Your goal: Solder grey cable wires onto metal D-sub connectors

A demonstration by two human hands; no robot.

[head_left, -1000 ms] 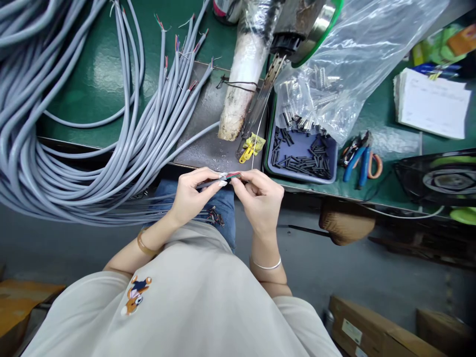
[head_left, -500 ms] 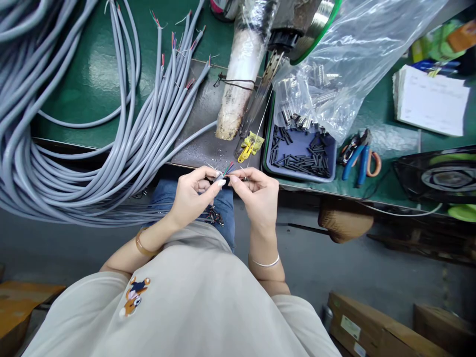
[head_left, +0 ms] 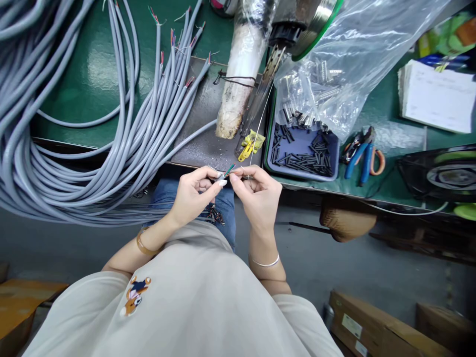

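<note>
My left hand (head_left: 195, 194) is closed in a pinch on the end of a cable, its thumb and forefinger together near the bench edge. Thin coloured wires (head_left: 230, 169), a green one plainest, fan out of that end between my hands. My right hand (head_left: 259, 194) pinches one of these wires, reddish, between thumb and forefinger, with the other fingers curled in. A pale thin strand rises by the right fingertips. Most of the held cable is hidden by my fingers. Dark small connectors (head_left: 214, 215) hang over my lap below the left hand.
Many grey cables (head_left: 122, 148) cover the left side. A soldering iron (head_left: 260, 99) and a wrapped white tube (head_left: 238, 89) point down beyond my hands. Right of them are a blue tray (head_left: 297, 148) of black sleeves, blue-handled pliers (head_left: 360, 158) and a paper pad (head_left: 437, 96).
The fanned wires have shifted slightly between my fingers, and fewer colours show now. My right hand has moved a little to the right. The view has turned slightly.
</note>
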